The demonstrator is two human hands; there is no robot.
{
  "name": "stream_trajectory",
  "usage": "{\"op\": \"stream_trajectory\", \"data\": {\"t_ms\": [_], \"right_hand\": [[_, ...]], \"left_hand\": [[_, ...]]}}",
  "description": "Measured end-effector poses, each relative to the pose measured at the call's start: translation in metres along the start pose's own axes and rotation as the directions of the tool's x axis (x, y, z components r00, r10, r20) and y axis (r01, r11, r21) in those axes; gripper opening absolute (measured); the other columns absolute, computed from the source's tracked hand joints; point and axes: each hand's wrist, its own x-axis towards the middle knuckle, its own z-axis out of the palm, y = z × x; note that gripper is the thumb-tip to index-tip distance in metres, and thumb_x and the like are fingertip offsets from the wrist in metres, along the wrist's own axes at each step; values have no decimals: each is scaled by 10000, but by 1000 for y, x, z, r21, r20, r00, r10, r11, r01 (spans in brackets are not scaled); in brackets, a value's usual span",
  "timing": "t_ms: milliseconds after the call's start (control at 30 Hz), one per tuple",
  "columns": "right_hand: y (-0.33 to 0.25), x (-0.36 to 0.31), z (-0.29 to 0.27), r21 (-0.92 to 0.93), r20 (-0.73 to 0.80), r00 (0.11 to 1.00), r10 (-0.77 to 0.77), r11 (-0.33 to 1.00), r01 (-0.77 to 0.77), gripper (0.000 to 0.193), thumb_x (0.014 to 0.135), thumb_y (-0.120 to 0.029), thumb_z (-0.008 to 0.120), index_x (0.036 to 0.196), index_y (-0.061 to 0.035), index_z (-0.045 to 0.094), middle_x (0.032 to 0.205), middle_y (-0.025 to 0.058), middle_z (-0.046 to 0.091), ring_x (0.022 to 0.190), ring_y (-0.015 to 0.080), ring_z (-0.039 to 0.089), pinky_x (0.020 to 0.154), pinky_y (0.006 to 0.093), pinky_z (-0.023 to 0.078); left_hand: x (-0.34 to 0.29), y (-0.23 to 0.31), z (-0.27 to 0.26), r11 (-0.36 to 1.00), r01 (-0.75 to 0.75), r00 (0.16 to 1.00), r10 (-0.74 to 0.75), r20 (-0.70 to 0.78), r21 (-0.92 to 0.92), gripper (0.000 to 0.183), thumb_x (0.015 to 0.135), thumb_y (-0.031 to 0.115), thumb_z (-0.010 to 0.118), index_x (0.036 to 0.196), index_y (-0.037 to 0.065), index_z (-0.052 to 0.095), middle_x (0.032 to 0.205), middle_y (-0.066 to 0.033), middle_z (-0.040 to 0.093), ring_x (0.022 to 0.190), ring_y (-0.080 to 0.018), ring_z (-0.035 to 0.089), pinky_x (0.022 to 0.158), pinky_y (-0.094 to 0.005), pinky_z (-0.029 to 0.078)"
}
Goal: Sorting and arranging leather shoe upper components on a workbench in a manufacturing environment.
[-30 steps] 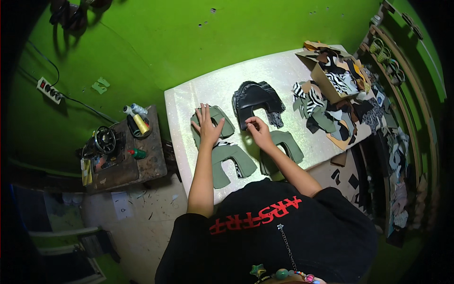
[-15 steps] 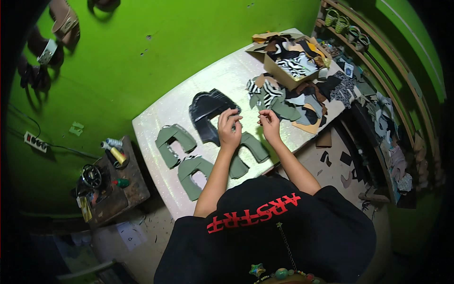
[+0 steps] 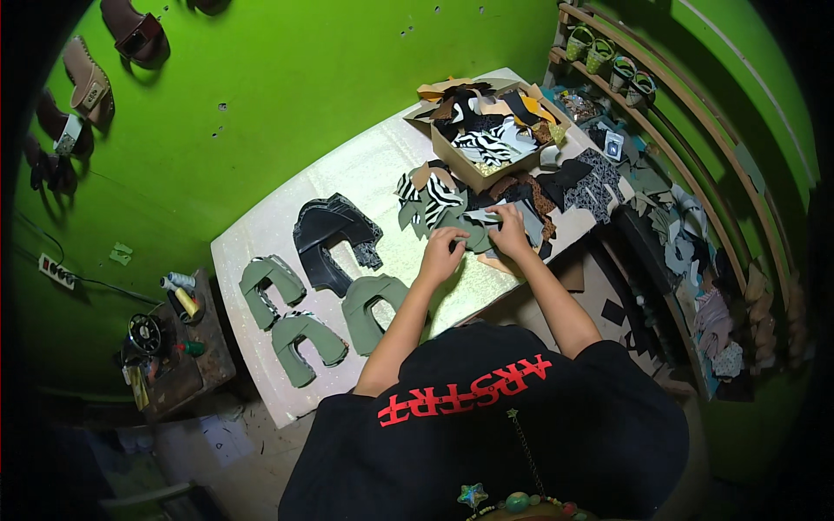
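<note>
My left hand (image 3: pixel 443 253) is at the near edge of a heap of cut scraps, its fingers bent and its thumb apart. Beside it, my right hand (image 3: pixel 510 231) reaches over the same heap, fingers stretched to the left with the thumb apart. Between them lies a green scrap (image 3: pixel 474 240), which the fingertips meet or nearly meet. Just beyond are zebra-striped scraps (image 3: pixel 441 201). To the left are green U-shaped pieces (image 3: pixel 376 293), seemingly stacked, and a larger black stack (image 3: pixel 323 233) of similar outline.
An open cardboard box (image 3: pixel 465 165) full of scraps stands at the table's far right. Shelves (image 3: pixel 673 104) with small baskets line the right wall; more scraps lie beneath. A small wooden stand (image 3: pixel 191 369) with thread spools is left of the pale table (image 3: pixel 261 213). Sandals hang at upper left.
My view has swung to the right. Both hands have moved right from beside the black stack to the scrap heap, and they have come down onto or close over it.
</note>
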Motion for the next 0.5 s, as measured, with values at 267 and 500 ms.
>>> {"op": "stream_trajectory", "data": {"t_ms": [267,500], "right_hand": [[24,25,-4,-173,-11,1000,-3,985,1,91,697,-161,638,783,-131,635,887,21,511,906,247,451,750,406,336],[19,52,-21,34,17,999,29,999,-30,147,774,-243,561,823,-120,625,858,91,622,868,286,551,737,408,345]], "left_hand": [[7,-5,33,985,160,980,-166,109,58,295,735,173,589,1005,54,584,1030,-139,566,1009,-322,478,887,-372,372],[7,-7,54,915,267,947,-307,90,303,516,665,302,669,1107,82,521,1176,-138,448,1079,-351,393,911,-404,347]]}}
